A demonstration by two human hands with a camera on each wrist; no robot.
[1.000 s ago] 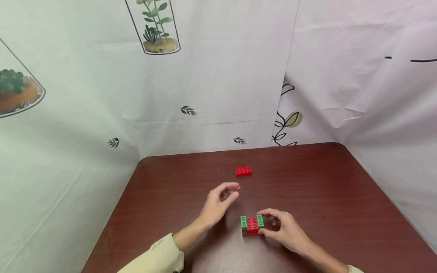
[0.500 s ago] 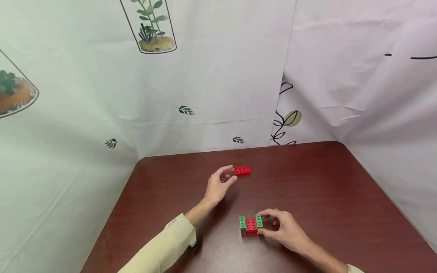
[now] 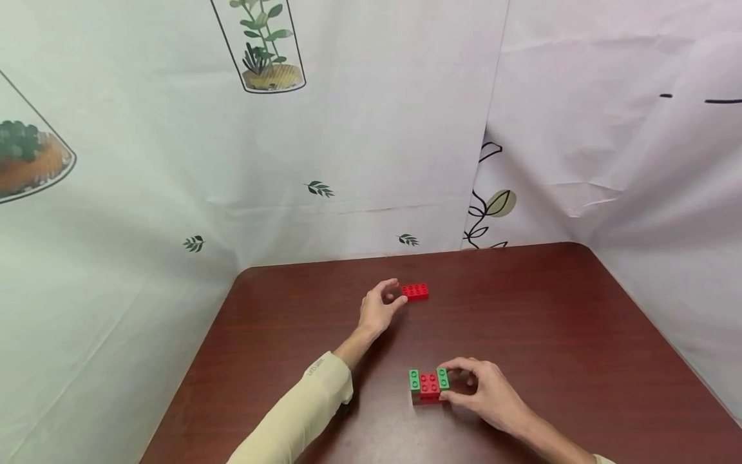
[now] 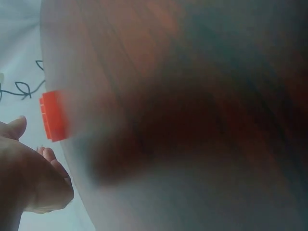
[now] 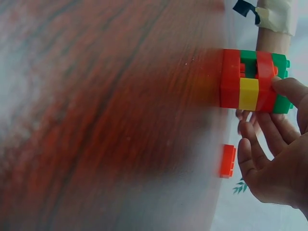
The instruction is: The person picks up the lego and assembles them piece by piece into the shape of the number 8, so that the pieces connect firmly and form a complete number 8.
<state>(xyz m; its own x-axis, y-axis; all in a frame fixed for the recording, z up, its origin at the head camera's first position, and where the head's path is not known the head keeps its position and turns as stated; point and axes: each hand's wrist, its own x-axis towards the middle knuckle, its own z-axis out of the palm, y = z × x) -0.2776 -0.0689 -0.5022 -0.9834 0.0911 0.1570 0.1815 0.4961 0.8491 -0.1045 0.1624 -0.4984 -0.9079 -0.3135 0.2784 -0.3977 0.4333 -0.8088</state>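
Note:
A red eight-stud toy brick (image 3: 415,292) lies flat near the back of the table. My left hand (image 3: 377,312) is just to its left, thumb and fingers spread apart and holding nothing; in the left wrist view a small gap shows between the fingers and the brick (image 4: 54,115). Nearer the front, my right hand (image 3: 491,396) pinches the right end of a block stack (image 3: 429,384) between thumb and fingers. The right wrist view shows the stack (image 5: 248,82) in layers: red at the bottom, yellow and green, red, then green on top.
The dark red-brown wooden table (image 3: 522,309) has rounded back corners. White patterned cloth (image 3: 371,129) hangs behind it and along both sides.
My left hand has moved forward from the middle of the table to beside the loose red brick. The right hand and the stack have stayed in place.

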